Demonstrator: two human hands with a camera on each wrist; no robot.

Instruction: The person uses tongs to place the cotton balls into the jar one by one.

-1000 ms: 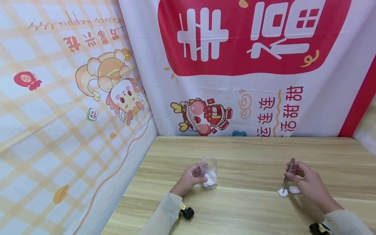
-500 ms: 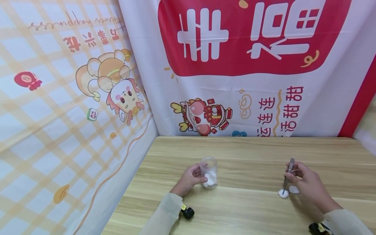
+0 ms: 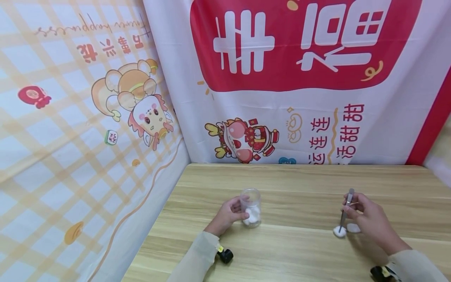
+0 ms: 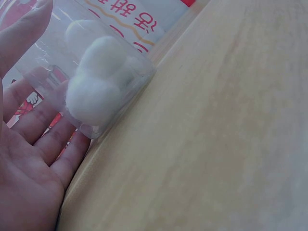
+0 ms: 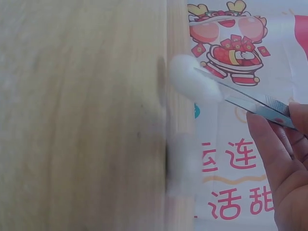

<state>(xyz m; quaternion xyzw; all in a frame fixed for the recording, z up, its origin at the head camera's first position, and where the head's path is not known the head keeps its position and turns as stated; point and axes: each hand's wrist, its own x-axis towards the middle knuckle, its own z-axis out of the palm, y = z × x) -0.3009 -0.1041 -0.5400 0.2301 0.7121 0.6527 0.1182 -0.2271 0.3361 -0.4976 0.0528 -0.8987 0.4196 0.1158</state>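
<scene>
Your left hand (image 3: 227,214) is gripping the clear jar (image 3: 251,207); your right hand (image 3: 368,222) is pinching tweezers (image 3: 344,210) onto a cotton ball (image 3: 339,231) on the tabletop (image 3: 299,184).

Very little has moved across the second. The right hand (image 3: 368,219), pinching the thin metal tweezers (image 3: 344,209), has drifted slightly up and to the left, and the tweezer tips have followed, still pressed on the nearer round white cotton ball (image 3: 340,231), which has edged a touch leftward on the wooden bench (image 3: 299,250). More of the second white cotton ball (image 3: 353,227) just beside it now shows from under the fingers. The head camera has shifted by a hair.
</scene>
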